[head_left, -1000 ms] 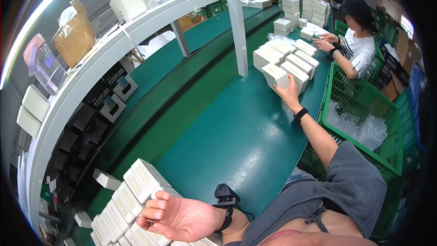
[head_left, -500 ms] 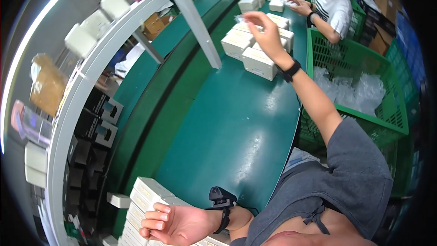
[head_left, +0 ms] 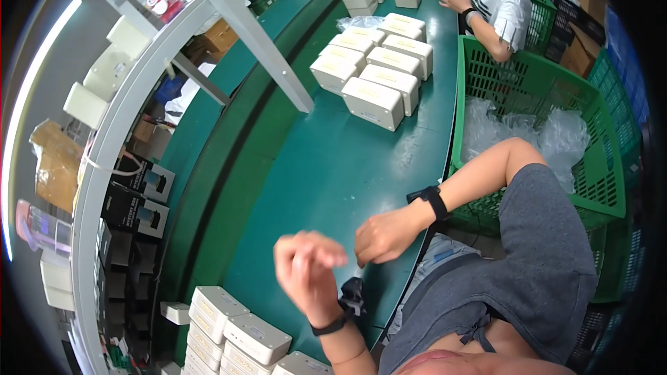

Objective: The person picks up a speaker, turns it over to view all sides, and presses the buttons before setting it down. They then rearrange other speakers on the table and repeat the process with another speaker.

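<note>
My left hand [head_left: 304, 269] is raised over the green worktop, its bent fingers smeared by motion. A black strap with a small camera-like device is on that wrist. My right hand [head_left: 390, 236] is close to its right, knuckles up and fingers curled down; whatever they may hold is hidden. The two hands are apart. Below my left hand, stacked white boxes [head_left: 258, 337] stand at the near left. Farther up the worktop is a block of white boxes [head_left: 375, 102], set side by side in rows, with a clear plastic bag [head_left: 358, 23] behind it.
The green worktop [head_left: 299, 201] runs away from me. On its right stands a green crate [head_left: 604, 205] holding clear plastic bags [head_left: 563, 140]. A co-worker [head_left: 497, 0] handles something white at the far end. A grey metal post [head_left: 243, 35] and shelf rail [head_left: 114, 149] border the left side.
My right hand has come back from the far boxes toward me. My left hand has risen from the near stack and moved right, beside it. The view has shifted slightly.
</note>
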A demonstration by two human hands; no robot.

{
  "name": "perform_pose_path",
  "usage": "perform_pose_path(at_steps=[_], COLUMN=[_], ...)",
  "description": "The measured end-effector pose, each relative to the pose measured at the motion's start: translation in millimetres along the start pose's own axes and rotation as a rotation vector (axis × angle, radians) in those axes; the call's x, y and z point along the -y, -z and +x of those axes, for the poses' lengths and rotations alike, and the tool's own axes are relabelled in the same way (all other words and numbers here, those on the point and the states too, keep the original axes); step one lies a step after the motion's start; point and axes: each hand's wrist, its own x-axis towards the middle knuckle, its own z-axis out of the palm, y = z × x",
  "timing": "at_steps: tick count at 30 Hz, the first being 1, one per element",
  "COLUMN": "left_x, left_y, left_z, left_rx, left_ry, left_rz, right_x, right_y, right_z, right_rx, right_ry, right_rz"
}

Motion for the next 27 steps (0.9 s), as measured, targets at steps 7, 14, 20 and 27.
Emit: perform_pose_path(at_steps=[7, 14, 20, 27], left_x=[87.8, 132.0, 146.6, 149.6], left_y=[56.8, 83.5, 83.6, 85.9], left_z=[-5.6, -23.9, -31.6, -37.0], left_rx=[-0.151, -0.427, -0.494, -0.506], left_ry=[0.585, 0.511, 0.658, 0.702], left_rz=[-0.602, -0.929, -0.94, -0.771], right_x=[-2.3, 0.2, 1.8, -6.4], right_y=[-9.7, -10.6, -6.1, -13.5], right_z=[-14.8, -17.8, -18.4, -22.3], right_rx=[0.051, 0.016, 0.15, 0.245], right_ry=[-0.042, -0.132, -0.207, -0.227], right_rz=[0.078, 0.232, 0.229, 0.133])
